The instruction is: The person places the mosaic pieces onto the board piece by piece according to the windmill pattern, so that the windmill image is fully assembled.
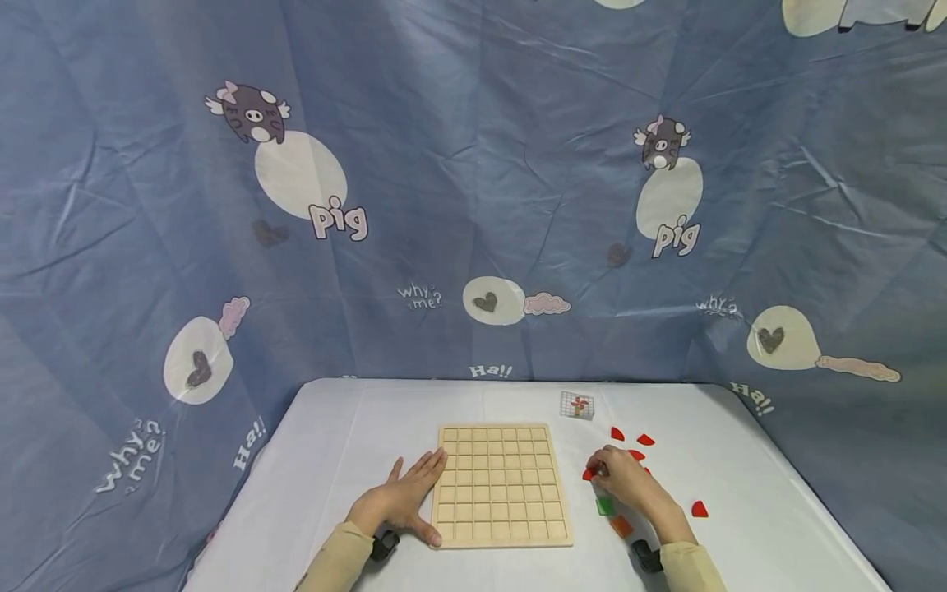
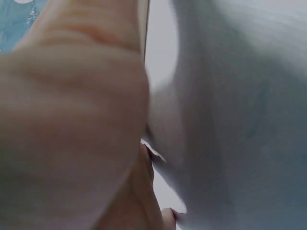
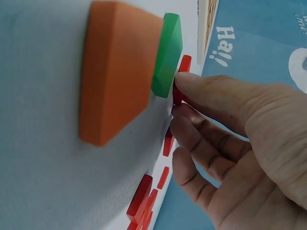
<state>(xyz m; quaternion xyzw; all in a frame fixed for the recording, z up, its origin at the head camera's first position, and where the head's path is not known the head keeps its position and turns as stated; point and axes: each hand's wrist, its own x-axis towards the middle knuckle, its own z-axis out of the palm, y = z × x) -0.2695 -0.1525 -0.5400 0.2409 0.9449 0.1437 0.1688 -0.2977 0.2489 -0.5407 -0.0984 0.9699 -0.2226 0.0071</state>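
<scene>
A wooden grid board [image 1: 501,487] with square recesses lies on the table. My left hand [image 1: 403,497] rests spread along its left edge, fingertips and thumb against the frame; the left wrist view shows mostly blurred skin of the hand [image 2: 72,134]. To the right of the board, my right hand [image 1: 625,477] pinches a small red piece [image 3: 182,76] between thumb and fingers, close to the table. Beside that piece lie a green block [image 3: 168,55] and an orange block [image 3: 120,72]. The red piece's far side is hidden by the fingers.
Several red fan-shaped pieces lie around the right hand, among them one behind it [image 1: 646,440] and one to its right [image 1: 699,509]. A small card with a grid picture [image 1: 577,404] lies at the back. A blue printed curtain [image 1: 444,205] hangs behind the white table [image 1: 333,444].
</scene>
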